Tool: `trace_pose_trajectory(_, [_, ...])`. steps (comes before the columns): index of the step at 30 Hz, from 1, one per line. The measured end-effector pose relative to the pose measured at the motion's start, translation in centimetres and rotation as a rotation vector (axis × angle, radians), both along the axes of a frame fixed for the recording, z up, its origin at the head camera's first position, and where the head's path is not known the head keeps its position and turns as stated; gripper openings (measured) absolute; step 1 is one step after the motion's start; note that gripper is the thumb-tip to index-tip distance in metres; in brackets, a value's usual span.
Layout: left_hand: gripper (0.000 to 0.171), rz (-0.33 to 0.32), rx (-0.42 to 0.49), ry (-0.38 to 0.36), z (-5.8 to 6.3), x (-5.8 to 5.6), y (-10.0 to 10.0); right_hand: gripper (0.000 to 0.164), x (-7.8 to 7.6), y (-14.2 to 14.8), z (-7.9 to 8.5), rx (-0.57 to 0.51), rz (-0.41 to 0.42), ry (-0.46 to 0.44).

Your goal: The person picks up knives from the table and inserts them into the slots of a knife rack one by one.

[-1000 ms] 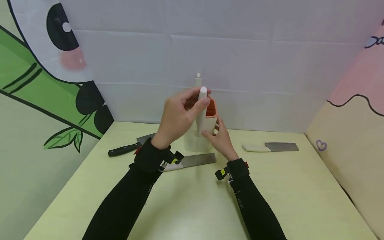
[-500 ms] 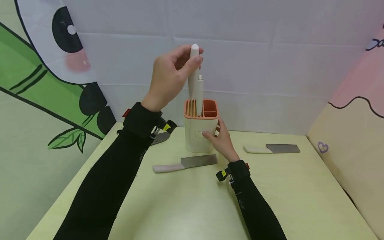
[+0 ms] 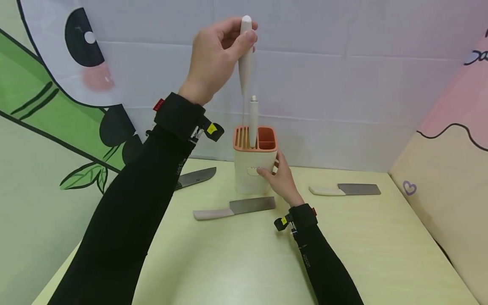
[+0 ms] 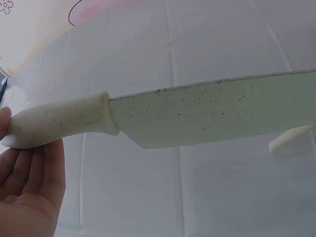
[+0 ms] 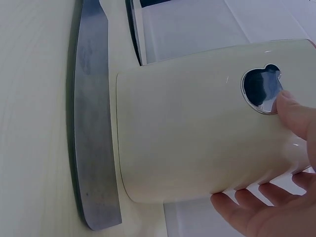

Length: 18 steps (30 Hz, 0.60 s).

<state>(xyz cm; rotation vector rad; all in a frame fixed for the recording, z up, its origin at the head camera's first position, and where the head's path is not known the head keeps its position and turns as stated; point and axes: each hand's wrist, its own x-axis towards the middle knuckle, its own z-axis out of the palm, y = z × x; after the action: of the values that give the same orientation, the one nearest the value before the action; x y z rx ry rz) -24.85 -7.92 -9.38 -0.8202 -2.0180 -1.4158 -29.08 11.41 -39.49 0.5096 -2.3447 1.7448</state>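
Note:
My left hand [image 3: 213,57] pinches the end of a white handle of a kitchen knife [image 3: 245,72], held upright above the knife block [image 3: 253,171]. In the left wrist view the knife's pale, speckled blade [image 4: 212,111] shows. The blade's lower end meets the slotted left part of the block's orange top; whether its tip is inside cannot be told. Another white handle [image 3: 253,123] stands upright in the block. My right hand [image 3: 282,180] grips the block's lower right side, thumb on the front by the shiny oval badge [image 5: 261,89], fingers round the side.
A cleaver with a light grey handle [image 3: 213,214] lies in front of the block. A white-handled cleaver [image 3: 343,189] lies to the right. At left, a dark-bladed knife [image 3: 196,177] is partly hidden by my left sleeve. Printed cloth walls [image 3: 324,106] stand behind the table [image 3: 236,262].
My left hand has risen well above the block, lifting the white-handled knife upward and exposing more of it. My right hand stays on the block.

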Motion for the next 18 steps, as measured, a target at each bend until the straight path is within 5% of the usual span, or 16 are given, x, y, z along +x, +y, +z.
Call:
trace_pose_trajectory(6, [0.031, 0.021, 0.000, -0.004, -0.5, -1.3, 0.3, 0.084, -1.2, 0.2, -1.6, 0.001, -0.027, -0.003])
trace_pose_trajectory(18, [0.031, 0.030, 0.042, -0.029, -2.1, -3.1, 0.3, 0.082, -0.9, 0.0, -1.4, -0.002, -0.022, 0.006])
